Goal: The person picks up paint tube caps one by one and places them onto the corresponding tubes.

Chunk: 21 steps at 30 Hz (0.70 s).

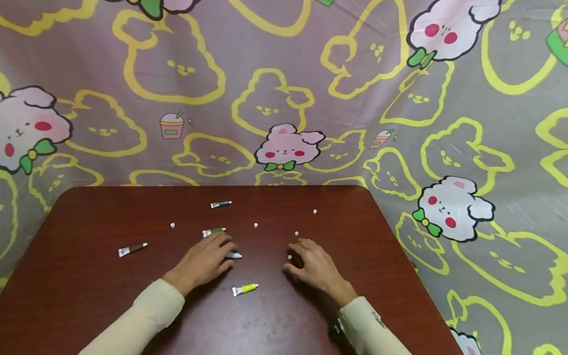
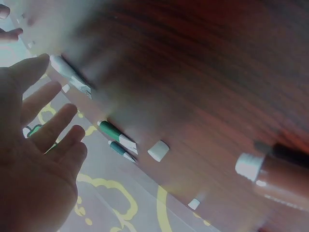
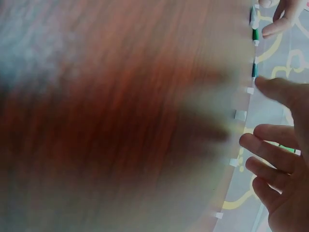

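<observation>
Left hand [image 1: 204,263] spreads loosely, white tube [image 1: 234,255] at its fingertips; contact cannot be told. Right hand's [image 1: 316,266] fingers sit apart, small white cap [image 1: 290,257] just beside. Wide gap separates hands; table [image 1: 278,341] edges lie well off.

table [image 1: 247,338]: glossy wood (visible grain) | backdrop [image 1: 273,49]: cloth | brown tube [image 2: 285,181]: smooth

Behind our reddish-brown bench [image 1: 272,336] we see a grey cloth [image 1: 272,46] printed with yellow outlines [image 1: 518,89] and white rabbit heads [image 1: 285,145].
</observation>
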Motion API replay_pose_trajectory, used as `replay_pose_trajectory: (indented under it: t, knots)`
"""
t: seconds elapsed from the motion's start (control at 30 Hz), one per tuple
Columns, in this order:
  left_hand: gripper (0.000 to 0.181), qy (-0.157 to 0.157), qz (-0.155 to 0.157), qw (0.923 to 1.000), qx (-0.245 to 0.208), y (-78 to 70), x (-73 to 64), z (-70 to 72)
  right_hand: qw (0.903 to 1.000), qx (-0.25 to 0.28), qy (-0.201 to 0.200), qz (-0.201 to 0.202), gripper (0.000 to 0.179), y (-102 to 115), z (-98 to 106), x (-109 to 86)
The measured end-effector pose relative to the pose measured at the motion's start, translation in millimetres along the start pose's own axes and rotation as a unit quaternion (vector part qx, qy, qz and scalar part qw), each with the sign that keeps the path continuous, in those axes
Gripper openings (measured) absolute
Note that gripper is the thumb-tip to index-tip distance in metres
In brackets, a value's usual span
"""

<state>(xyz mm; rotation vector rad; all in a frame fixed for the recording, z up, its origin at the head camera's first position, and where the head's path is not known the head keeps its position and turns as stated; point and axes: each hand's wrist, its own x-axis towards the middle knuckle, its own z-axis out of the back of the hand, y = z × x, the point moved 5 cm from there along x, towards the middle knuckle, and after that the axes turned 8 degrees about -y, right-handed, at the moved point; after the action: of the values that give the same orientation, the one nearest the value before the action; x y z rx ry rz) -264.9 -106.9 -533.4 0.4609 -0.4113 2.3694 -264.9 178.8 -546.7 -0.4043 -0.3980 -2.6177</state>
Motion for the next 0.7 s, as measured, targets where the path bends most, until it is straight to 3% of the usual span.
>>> replay_pose_trajectory:
  t: [0.23, 0.53, 0.7]
  knots:
    - [0.024, -0.030, -0.030, 0.9990, 0.012, -1.7, -1.8, -1.2, 0.9993, -0.008, -0.032, 0.017, 0.040, 4, -3, 0.3]
    - [0.021, -0.022, -0.029, 0.9988, 0.034, 1.2, -1.2, -7.5, 0.9976, -0.018, -0.056, 0.036, 0.029, 10, -4, 3.0]
    - [0.022, -0.034, -0.031, 0.9979, 0.046, 2.1, 0.9, -8.8, 0.9958, -0.031, -0.071, 0.049, 0.023, 13, -5, 4.4]
